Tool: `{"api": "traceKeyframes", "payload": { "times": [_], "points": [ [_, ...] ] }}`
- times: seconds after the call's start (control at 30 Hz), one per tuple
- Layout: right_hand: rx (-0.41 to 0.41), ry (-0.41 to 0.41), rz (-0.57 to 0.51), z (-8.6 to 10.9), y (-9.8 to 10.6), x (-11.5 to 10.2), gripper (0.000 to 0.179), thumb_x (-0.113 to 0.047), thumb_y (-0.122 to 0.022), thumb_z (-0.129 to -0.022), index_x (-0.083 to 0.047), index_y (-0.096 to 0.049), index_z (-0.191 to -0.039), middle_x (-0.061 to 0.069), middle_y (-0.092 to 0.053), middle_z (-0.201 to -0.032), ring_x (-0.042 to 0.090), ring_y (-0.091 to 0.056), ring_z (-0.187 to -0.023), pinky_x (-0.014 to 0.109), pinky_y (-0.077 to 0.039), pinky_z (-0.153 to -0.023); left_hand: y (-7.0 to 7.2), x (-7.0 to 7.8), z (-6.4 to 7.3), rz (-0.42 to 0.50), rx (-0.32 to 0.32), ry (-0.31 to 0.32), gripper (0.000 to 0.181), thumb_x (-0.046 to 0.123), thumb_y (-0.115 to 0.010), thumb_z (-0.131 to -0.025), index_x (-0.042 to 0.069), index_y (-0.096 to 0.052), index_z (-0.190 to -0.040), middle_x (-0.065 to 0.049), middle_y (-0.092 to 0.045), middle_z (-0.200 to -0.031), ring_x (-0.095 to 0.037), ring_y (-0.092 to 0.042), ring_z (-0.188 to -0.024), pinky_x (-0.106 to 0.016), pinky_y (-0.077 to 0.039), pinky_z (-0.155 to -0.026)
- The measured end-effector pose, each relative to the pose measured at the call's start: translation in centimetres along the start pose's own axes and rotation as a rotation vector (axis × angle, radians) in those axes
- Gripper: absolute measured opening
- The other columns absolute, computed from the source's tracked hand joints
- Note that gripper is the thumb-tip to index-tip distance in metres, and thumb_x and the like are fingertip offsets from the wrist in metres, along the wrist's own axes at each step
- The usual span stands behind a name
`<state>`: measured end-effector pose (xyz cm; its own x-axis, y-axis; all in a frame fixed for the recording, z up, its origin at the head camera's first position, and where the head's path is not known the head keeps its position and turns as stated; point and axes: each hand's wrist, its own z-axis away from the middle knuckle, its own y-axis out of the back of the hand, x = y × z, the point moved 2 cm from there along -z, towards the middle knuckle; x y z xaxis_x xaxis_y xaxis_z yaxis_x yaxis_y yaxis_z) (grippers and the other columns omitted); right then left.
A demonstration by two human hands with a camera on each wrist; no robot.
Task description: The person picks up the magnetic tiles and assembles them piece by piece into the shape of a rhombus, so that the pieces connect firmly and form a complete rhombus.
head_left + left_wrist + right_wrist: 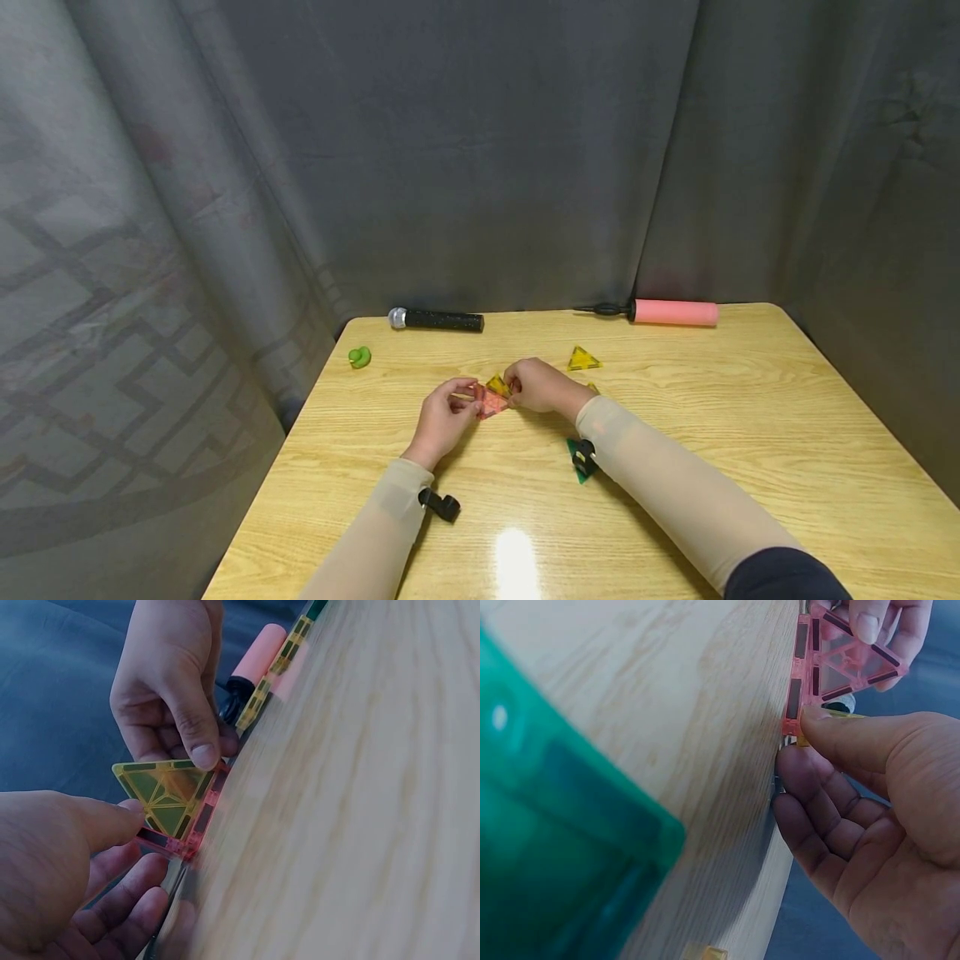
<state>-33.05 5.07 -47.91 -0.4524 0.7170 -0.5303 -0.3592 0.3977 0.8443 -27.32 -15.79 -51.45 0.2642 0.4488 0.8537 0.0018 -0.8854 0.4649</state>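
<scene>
Near the table's middle, my left hand (pixel 442 421) pinches an upright pink translucent triangular magnetic tile (pixel 847 664) between thumb and fingers. This tile stands along the edge of another pink tile (pixel 792 697) lying flat on the wood. My right hand (pixel 536 385) pinches the lower corner of a yellow triangular magnetic tile (pixel 166 796), thumb on one side and curled fingers on the other. The yellow tile stands tilted beside the upright pink one, its lower edge at the flat pink tile. Whether all their edges touch cannot be told.
A yellow triangular tile (pixel 583 359) lies beyond my right hand; another yellow tile (pixel 593 388) is partly hidden by that wrist. A green tile (pixel 576 471) lies under the right forearm. Along the back are a microphone (pixel 438 321), a pink hand pump (pixel 675 312) and a green toy (pixel 360 357).
</scene>
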Motion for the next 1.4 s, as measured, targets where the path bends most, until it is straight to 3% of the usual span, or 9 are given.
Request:
{"api": "traceKeyframes", "payload": {
  "times": [0.47,0.8,1.17,1.4],
  "points": [
    [0.009,-0.011,0.007,-0.15,-0.10,0.05,0.012,-0.009,-0.080,-0.093,-0.015,-0.070,-0.092,-0.001,-0.060,-0.073,0.013,-0.051,-0.065,0.031,-0.043,-0.065,-0.33,-0.08,-0.08,-0.025,-0.018,-0.036,0.036,0.007,-0.078,-0.096,0.011,-0.070,-0.131,-0.002,-0.070,-0.113,-0.014,-0.071,-0.088,-0.029,-0.060,-0.076],
    [0.002,-0.040,0.001,-0.17,-0.07,-0.03,0.017,-0.009,-0.080,-0.094,-0.010,-0.075,-0.110,-0.003,-0.064,-0.081,0.014,-0.057,-0.073,0.033,-0.050,-0.071,-0.31,0.35,-0.03,-0.042,-0.048,-0.015,0.036,0.011,-0.077,-0.097,0.019,-0.070,-0.131,-0.003,-0.068,-0.114,-0.012,-0.069,-0.088,-0.028,-0.060,-0.076],
    [0.011,-0.011,-0.018,-0.10,-0.19,0.03,0.011,-0.008,-0.081,-0.093,-0.014,-0.075,-0.101,-0.004,-0.064,-0.080,0.014,-0.058,-0.073,0.032,-0.051,-0.068,-0.45,0.52,-0.05,-0.037,-0.061,-0.028,0.035,0.011,-0.077,-0.097,0.018,-0.070,-0.131,-0.002,-0.066,-0.113,-0.013,-0.070,-0.088,-0.027,-0.060,-0.076],
    [0.006,-0.014,-0.021,-0.12,-0.16,0.01,0.013,-0.009,-0.081,-0.093,-0.015,-0.076,-0.103,-0.005,-0.064,-0.081,0.013,-0.059,-0.074,0.031,-0.051,-0.069,-0.48,0.40,-0.03,-0.045,-0.067,-0.034,0.039,0.009,-0.077,-0.097,0.019,-0.070,-0.133,-0.005,-0.065,-0.118,-0.013,-0.070,-0.089,-0.026,-0.060,-0.076]
  ]
}}
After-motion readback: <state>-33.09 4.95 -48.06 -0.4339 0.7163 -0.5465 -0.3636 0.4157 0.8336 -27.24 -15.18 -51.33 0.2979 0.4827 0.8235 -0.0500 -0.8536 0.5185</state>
